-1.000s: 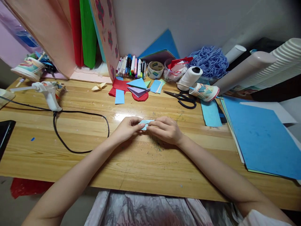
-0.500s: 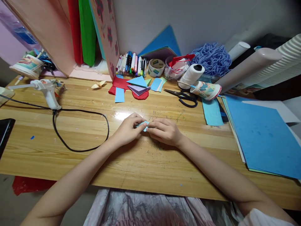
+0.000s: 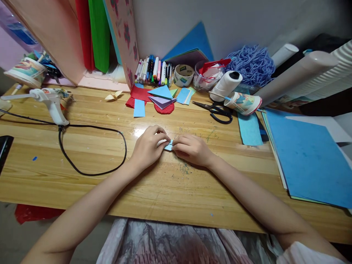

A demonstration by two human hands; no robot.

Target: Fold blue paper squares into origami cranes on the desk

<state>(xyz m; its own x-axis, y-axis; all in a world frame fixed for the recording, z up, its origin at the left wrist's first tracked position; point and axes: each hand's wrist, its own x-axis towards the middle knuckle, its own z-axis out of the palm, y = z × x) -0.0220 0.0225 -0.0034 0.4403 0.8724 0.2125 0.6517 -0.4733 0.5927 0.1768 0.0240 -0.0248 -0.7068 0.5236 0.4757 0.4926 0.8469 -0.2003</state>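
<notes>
A small piece of light blue paper (image 3: 168,146) is between my hands, low over the middle of the wooden table. The fingers hide most of it, and a fold or slit line shows on its right part. My left hand (image 3: 148,145) pinches the paper's left side between thumb and fingers. From the right, the bent fingertips of my right hand (image 3: 193,149) close on its other edge. Behind the hands lie folded paper pieces: a light blue strip (image 3: 139,108), a purple one (image 3: 161,102) and red crepe paper (image 3: 140,93).
On the left are a white glue gun (image 3: 54,108) and its looped black cord (image 3: 125,146). Black scissors (image 3: 217,110), a tipped paper cup (image 3: 244,103) and a stack of blue sheets (image 3: 310,157) are on the right. Markers (image 3: 155,71) and a tape roll (image 3: 183,75) line the back.
My left thumb has drawn back from the top of the paper and its fingers have risen slightly, so more of the front edge shows. The right hand stays at the paper's right side.
</notes>
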